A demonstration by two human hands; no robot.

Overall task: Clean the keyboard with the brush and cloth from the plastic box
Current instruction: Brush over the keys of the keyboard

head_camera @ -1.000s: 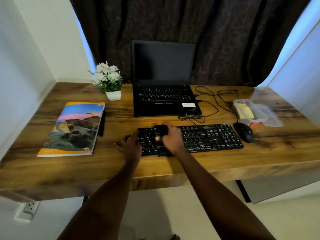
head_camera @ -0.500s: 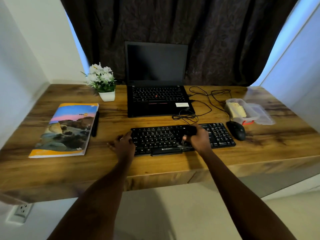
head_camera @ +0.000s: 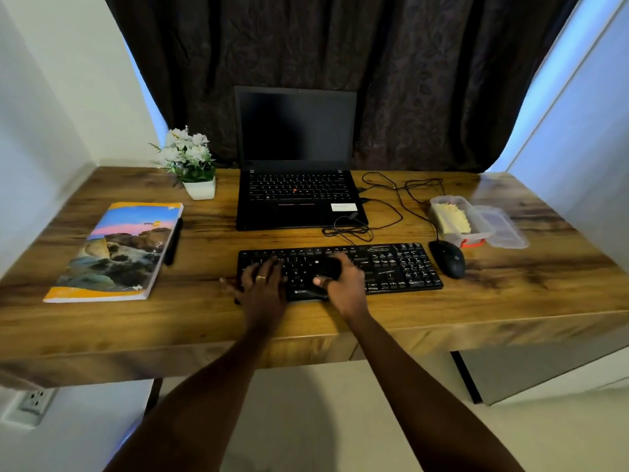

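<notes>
One black full-size keyboard point(head_camera: 391, 267) lies near the wooden desk's point(head_camera: 340, 321) front edge, where the left hand point(head_camera: 260, 287) rests flat, fingers spread, on its left keys and the right hand point(head_camera: 345, 286) curls around one dark brush point(head_camera: 329, 266) at its middle keys, while one open plastic box point(head_camera: 446, 198) holding one yellow cloth point(head_camera: 451, 218) stands to the right.

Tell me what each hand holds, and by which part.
The right hand grips the black brush round its body, over the keyboard. The left hand holds nothing; it rests flat on the keys.
</notes>
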